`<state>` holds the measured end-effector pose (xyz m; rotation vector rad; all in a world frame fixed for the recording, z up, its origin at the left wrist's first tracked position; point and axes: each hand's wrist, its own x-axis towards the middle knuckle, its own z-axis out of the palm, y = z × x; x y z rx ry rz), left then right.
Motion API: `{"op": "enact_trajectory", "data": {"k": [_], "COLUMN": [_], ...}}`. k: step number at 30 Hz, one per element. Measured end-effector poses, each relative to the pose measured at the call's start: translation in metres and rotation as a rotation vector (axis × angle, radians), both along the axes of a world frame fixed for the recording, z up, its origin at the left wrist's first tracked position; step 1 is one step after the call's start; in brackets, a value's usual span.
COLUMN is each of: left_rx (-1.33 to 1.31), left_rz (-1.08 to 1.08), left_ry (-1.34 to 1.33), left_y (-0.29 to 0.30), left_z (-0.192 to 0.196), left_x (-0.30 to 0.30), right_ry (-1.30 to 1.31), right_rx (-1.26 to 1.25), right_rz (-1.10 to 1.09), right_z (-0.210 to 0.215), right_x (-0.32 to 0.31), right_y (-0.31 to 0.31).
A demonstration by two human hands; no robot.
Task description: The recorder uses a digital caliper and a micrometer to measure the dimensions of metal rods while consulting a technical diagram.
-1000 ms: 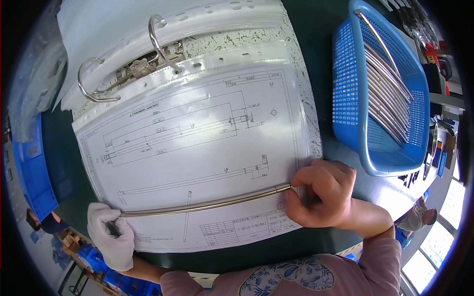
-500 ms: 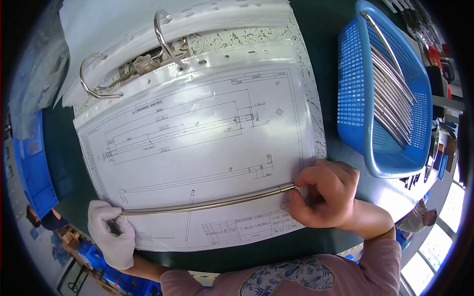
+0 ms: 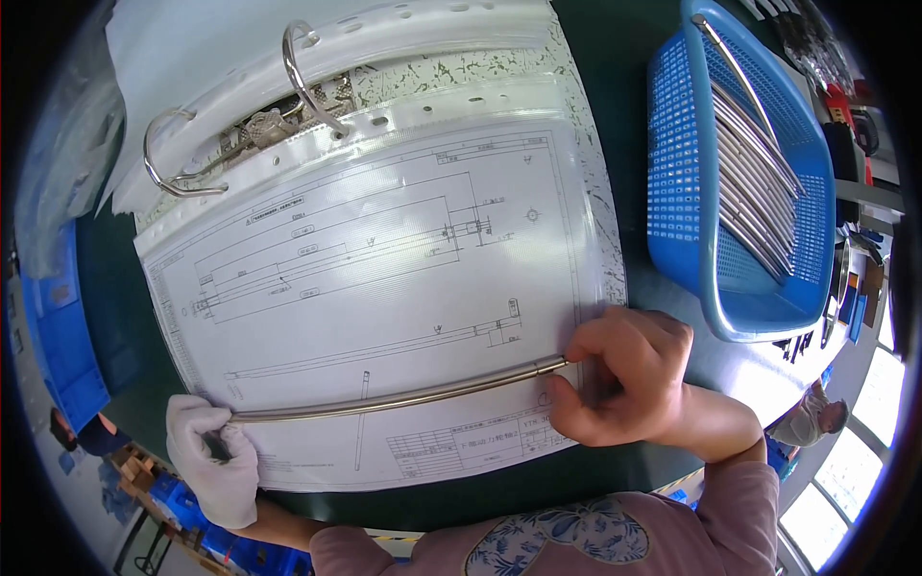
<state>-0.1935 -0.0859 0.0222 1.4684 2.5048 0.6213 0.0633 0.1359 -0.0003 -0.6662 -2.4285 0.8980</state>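
Observation:
A long thin metal rod (image 3: 394, 398) lies across a technical drawing sheet (image 3: 375, 278) in an open ring binder. My left hand (image 3: 209, 459), in a white glove, pinches the rod's left end at the sheet's lower left corner. My right hand (image 3: 624, 374), bare, grips the rod's right end near the sheet's right edge. The rod runs along a drawn outline on the sheet, just above the title block.
The binder's metal rings (image 3: 307, 82) stand open at the top left. A blue plastic basket (image 3: 687, 182) holding several similar metal rods sits at the right on the dark green table (image 3: 629, 144). Blue bins (image 3: 58, 336) lie at the left edge.
Both hands keep hold of the rod on the drawing. The view has shifted slightly; nothing else moved.

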Motion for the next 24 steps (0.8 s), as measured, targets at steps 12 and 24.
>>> {"op": "enact_trajectory", "data": {"k": [12,24], "left_rx": [0.021,0.073], "left_rz": [0.011,0.022], "left_ry": [-0.014,-0.036], "left_y": [0.000,0.001], "left_z": [-0.003,-0.002], "left_x": [0.001,-0.003], "right_ry": [-0.102,-0.206], "right_rx": [-0.024,-0.096], "right_rz": [-0.053,-0.033], "right_z": [0.005,0.009], "right_x": [-0.004,-0.005], "right_y": [-0.001,-0.006]}}
